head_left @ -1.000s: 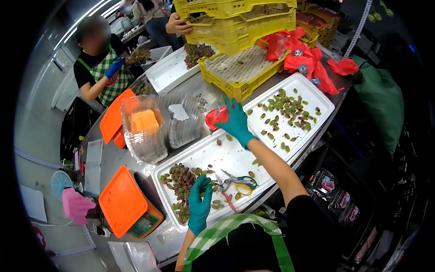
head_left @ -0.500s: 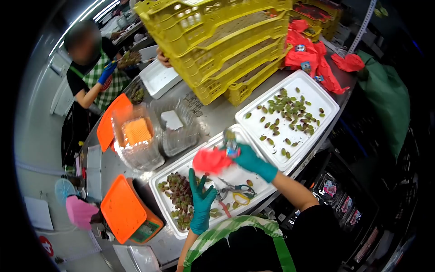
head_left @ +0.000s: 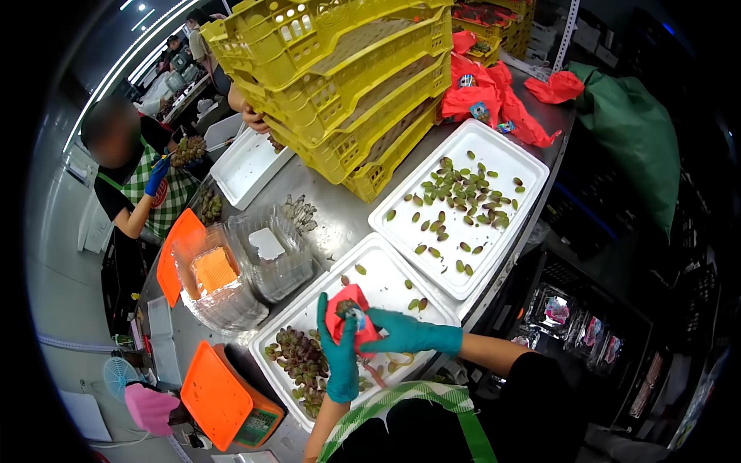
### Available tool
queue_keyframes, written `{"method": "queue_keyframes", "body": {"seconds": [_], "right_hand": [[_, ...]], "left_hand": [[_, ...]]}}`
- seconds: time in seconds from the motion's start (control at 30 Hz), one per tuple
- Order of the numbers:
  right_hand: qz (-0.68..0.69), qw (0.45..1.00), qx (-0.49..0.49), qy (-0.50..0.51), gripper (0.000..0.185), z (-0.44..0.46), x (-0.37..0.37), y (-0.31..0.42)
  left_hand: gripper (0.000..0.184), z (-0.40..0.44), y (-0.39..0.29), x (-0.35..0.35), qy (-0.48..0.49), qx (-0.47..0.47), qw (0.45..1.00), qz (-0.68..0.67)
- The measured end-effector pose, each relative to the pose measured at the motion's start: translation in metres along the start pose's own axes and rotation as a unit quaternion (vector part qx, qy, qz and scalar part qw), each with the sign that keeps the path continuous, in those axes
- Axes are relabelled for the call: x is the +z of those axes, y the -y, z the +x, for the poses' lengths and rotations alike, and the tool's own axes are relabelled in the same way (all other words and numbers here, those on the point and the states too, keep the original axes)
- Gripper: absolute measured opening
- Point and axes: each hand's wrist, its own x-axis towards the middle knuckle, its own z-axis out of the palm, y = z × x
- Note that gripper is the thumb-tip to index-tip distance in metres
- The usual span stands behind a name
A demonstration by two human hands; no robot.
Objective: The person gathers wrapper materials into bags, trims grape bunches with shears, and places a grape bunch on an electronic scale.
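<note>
My left hand (head_left: 340, 366), in a teal glove, closes round a crumpled red bag (head_left: 355, 295) with a small label. From the other side my right hand (head_left: 409, 333), gloved alike, pinches the bag by the label. Both hands are over a white tray (head_left: 370, 258). A bunch of dark red-green grapes (head_left: 297, 355) lies at the tray's left, close to my left hand. Loose grapes (head_left: 417, 304) are scattered elsewhere in it. The scissors are mostly covered by my hands; a yellow handle (head_left: 400, 361) shows below.
A second white tray (head_left: 494, 150) holds loose grapes. Yellow crates (head_left: 332, 92) stand stacked behind, beside red bags (head_left: 486, 92). Clear plastic boxes (head_left: 282, 274) and an orange-topped scale (head_left: 216, 393) are at the left. A co-worker (head_left: 147, 170) in a blue glove handles grapes.
My right hand has brought the red bag down and left to my left hand, which was spread open and now grips it. The view has shifted slightly.
</note>
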Motion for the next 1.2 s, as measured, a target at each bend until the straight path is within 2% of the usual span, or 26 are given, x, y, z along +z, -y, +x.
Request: {"method": "queue_keyframes", "body": {"seconds": [0.07, 0.1, 0.2, 0.3, 0.33, 0.37, 0.47, 0.53, 0.67, 0.7, 0.77, 0.83, 0.9, 0.97, 1.07, 1.13, 1.2], "right_hand": [[-0.009, 0.991, -0.082, -0.109, 0.061, -0.004, -0.001, -0.002], [-0.009, 0.983, -0.08, -0.165, 0.063, -0.005, -0.002, -0.006], [0.023, 0.97, -0.046, -0.236, 0.066, -0.013, -0.008, -0.012], [-0.123, 0.934, -0.051, -0.331, 0.064, -0.024, -0.018, -0.039], [-0.129, 0.933, -0.005, -0.337, 0.063, -0.036, -0.025, -0.034], [-0.253, 0.896, -0.034, -0.365, 0.061, -0.046, -0.034, -0.05], [-0.357, 0.835, 0.062, -0.415, 0.062, -0.093, -0.049, -0.058], [-0.399, 0.791, 0.127, -0.447, 0.064, -0.132, -0.051, -0.063], [-0.37, 0.737, 0.183, -0.534, 0.061, -0.21, -0.032, -0.057], [-0.367, 0.713, 0.226, -0.553, 0.06, -0.229, -0.023, -0.051], [-0.36, 0.667, 0.233, -0.609, 0.059, -0.275, 0.0, -0.061], [-0.383, 0.595, 0.288, -0.645, 0.058, -0.322, 0.033, -0.058], [-0.393, 0.497, 0.394, -0.666, 0.057, -0.371, 0.082, -0.054], [-0.39, 0.401, 0.492, -0.667, 0.056, -0.421, 0.131, -0.057], [-0.341, 0.305, 0.642, -0.615, 0.056, -0.5, 0.216, -0.082], [-0.279, 0.278, 0.737, -0.55, 0.052, -0.526, 0.263, -0.08], [-0.082, 0.325, 0.813, -0.476, 0.045, -0.569, 0.32, -0.116]], "left_hand": [[0.057, 0.008, -0.003, 0.004, -0.048, 0.036, 0.998, 0.004], [0.055, 0.01, -0.005, 0.005, -0.077, 0.043, 0.996, 0.007], [0.046, 0.016, -0.003, 0.009, -0.096, 0.039, 0.995, 0.006], [0.04, 0.017, 0.003, 0.011, -0.062, 0.022, 0.997, 0.035], [0.038, 0.018, 0.006, 0.013, -0.048, 0.009, 0.998, 0.038], [0.036, 0.017, 0.011, 0.014, -0.041, 0.007, 0.998, 0.038], [0.03, 0.007, 0.019, 0.027, -0.013, 0.005, 0.999, 0.035], [0.029, -0.003, 0.031, 0.034, 0.026, -0.001, 0.998, 0.056], [0.026, -0.042, 0.046, 0.051, 0.122, -0.062, 0.989, 0.051], [0.026, -0.051, 0.051, 0.052, 0.165, -0.064, 0.983, 0.048], [0.025, -0.065, 0.058, 0.059, 0.227, -0.055, 0.971, 0.057], [0.024, -0.08, 0.064, 0.061, 0.3, -0.064, 0.951, 0.027], [0.025, -0.095, 0.067, 0.066, 0.361, -0.048, 0.93, 0.055], [0.025, -0.103, 0.09, 0.066, 0.408, -0.037, 0.912, 0.02], [0.025, -0.133, 0.081, 0.081, 0.444, -0.057, 0.894, -0.003], [0.025, -0.146, 0.082, 0.083, 0.466, -0.067, 0.882, -0.013], [0.024, -0.157, 0.078, 0.091, 0.474, -0.068, 0.878, -0.002]]}}
